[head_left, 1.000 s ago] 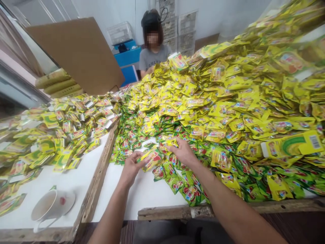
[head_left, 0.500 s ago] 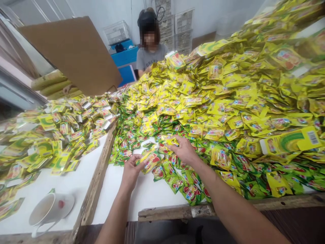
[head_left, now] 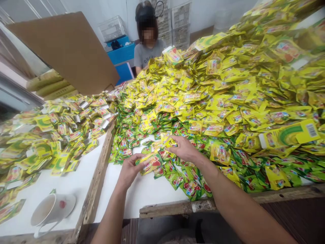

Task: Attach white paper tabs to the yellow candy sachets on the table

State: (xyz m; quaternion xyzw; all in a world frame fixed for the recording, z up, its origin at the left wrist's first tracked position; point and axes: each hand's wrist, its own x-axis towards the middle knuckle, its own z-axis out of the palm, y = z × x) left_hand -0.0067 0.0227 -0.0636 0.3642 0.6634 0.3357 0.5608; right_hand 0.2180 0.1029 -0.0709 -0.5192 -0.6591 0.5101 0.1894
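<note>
A huge heap of small yellow and green sachets point(head_left: 228, 88) covers the white table point(head_left: 142, 196) in front of me. My left hand point(head_left: 130, 169) is closed on a small stack of sachets point(head_left: 151, 162), held just above the table near the front edge of the heap. My right hand point(head_left: 184, 149) reaches into the heap beside it, fingers curled and pinching a yellow sachet point(head_left: 169, 142) among the loose ones.
A second white table at the left holds more sachets and flat yellow cartons point(head_left: 50, 135), plus a tipped white cup point(head_left: 48, 211). A wooden rail point(head_left: 99, 183) divides the tables. A cardboard sheet point(head_left: 68, 51) leans at the back left. A person point(head_left: 147, 44) sits across the heap.
Both hands stayed near the same spot. The right hand's fingers have shifted slightly over the sachets, and the view has tilted a little upward.
</note>
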